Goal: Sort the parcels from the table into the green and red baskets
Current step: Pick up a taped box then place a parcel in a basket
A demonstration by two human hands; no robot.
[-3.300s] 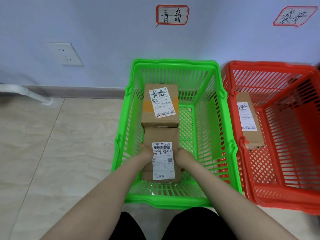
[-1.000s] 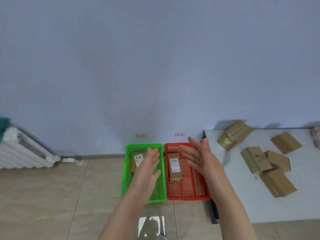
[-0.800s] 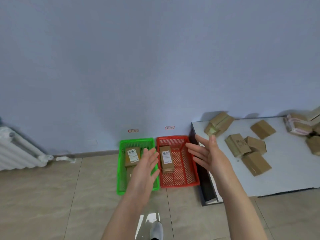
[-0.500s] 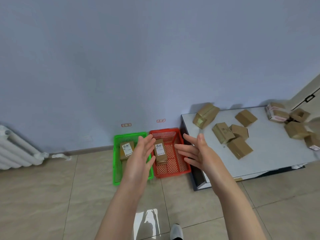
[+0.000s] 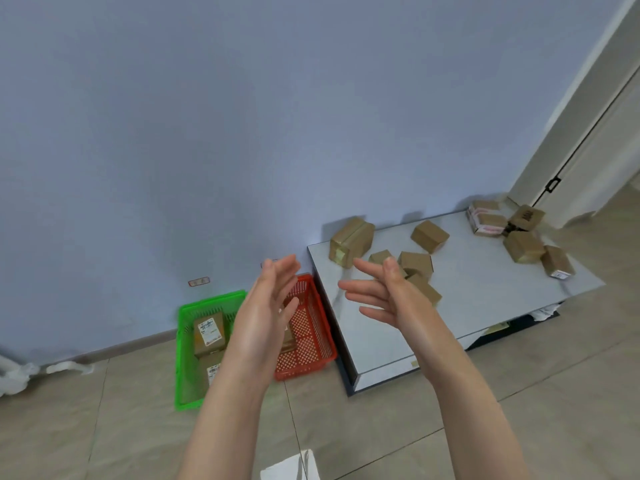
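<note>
My left hand [image 5: 268, 306] and my right hand [image 5: 388, 294] are raised in front of me, palms facing each other, fingers spread, both holding nothing. Below on the floor stands the green basket [image 5: 183, 344] with two labelled cardboard parcels [image 5: 209, 332] inside. Right of it is the red basket [image 5: 311, 341], partly hidden by my left hand; a parcel in it is mostly covered. Several brown parcels [image 5: 352, 241] lie scattered on the low white table [image 5: 478, 292] at the right.
A blue wall runs behind the baskets, with two small red-framed labels [image 5: 198, 282] above them. A white radiator pipe [image 5: 20, 372] sits at the far left. A door frame [image 5: 588, 140] stands at the right behind the table. The floor is beige tile.
Both hands let go of the parcel left in the green basket. My view has since risen and swung right, showing more of the table; the empty hands stay raised.
</note>
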